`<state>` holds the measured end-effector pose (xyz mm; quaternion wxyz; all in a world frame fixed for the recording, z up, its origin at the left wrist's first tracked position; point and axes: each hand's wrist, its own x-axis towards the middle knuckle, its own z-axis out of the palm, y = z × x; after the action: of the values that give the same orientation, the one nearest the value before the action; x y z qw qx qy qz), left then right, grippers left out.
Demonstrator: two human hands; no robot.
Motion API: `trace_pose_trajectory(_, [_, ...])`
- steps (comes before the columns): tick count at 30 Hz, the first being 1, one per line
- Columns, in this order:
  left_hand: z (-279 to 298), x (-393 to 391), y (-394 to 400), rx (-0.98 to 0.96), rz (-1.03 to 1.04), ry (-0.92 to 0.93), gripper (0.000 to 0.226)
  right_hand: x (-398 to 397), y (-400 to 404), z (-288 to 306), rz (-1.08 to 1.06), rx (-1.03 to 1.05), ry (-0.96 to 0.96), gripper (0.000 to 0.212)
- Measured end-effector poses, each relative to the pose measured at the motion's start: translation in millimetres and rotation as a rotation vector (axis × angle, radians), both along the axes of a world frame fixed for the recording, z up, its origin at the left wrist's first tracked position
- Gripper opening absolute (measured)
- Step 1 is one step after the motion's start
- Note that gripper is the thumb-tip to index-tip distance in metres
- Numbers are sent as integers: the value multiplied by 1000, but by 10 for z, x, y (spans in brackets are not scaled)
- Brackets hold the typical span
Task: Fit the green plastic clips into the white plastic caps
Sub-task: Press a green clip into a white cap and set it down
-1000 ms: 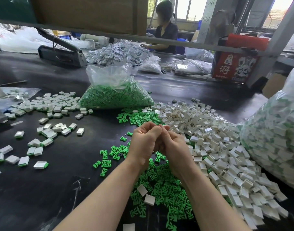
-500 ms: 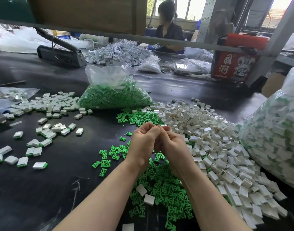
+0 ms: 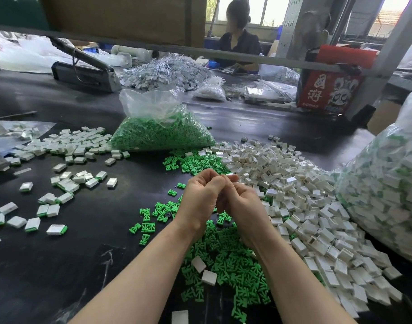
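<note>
Your left hand (image 3: 201,197) and right hand (image 3: 241,202) meet at frame centre, fingers curled together; what they hold is hidden. White caps (image 3: 293,195) lie nearest your right.

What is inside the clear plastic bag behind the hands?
The clear bag is filled with green clips, visible through the plastic. Its crumpled top holds nothing visible. Anything buried under the clips cannot be seen.

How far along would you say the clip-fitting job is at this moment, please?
Done: white plastic caps with green edges lie scattered at the left. In hand: left hand and right hand are pressed together, the piece between them hidden. Left: a heap of empty white caps and loose green plastic clips.
</note>
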<state>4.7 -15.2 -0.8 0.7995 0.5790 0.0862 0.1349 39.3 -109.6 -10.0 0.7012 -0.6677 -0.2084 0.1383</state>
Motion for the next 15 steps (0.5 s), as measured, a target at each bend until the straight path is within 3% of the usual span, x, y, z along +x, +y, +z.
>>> trace_pose_trajectory(6, [-15,18,36,-3,-32,-17,28,10,21,-31,4,0,0,43])
trace_pose_trajectory(12, [4,18,133,158,-19,-2,15,30,7,-21,121,-65,57,61])
trace_pose_trajectory(15, [5,20,146,246,-38,16,20,62,-13,-38,186,-76,129,63])
